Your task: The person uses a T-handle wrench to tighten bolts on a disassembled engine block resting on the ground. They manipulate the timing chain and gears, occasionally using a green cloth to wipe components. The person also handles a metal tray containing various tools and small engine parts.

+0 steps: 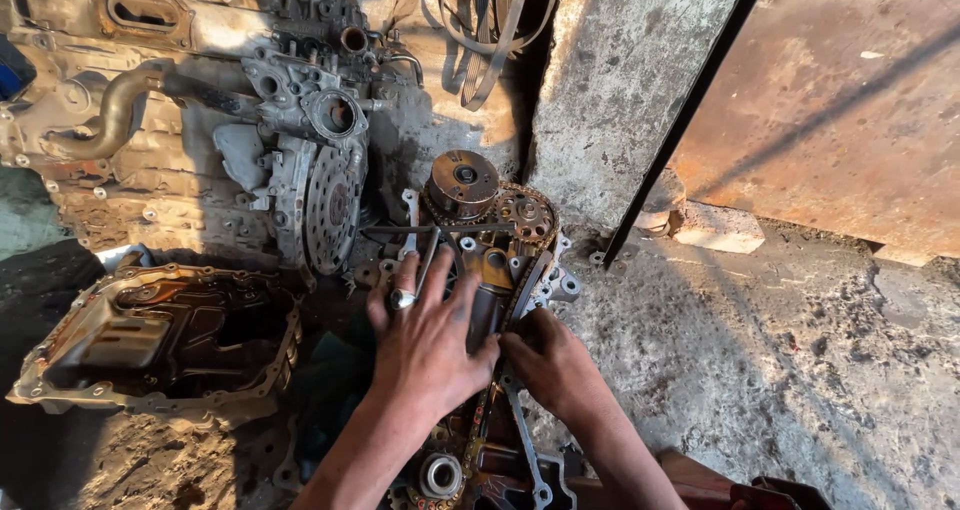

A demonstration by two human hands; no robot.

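Rough concrete floor (800, 370) (oil-stained): engine block (480, 300), oil pan (150, 340), brick (717, 228) lying on it.

Sunlight falls across a cracked concrete floor (800, 370), a rough concrete pillar (620, 80) and a rusty metal door (850, 100).

Timing chain (520, 288) rust-orange; cam sprockets (463, 183) brown-grey; oil pan (150, 342) dark, tan rim; ring (402, 298) silver; floor (800, 350) grey, mottled.
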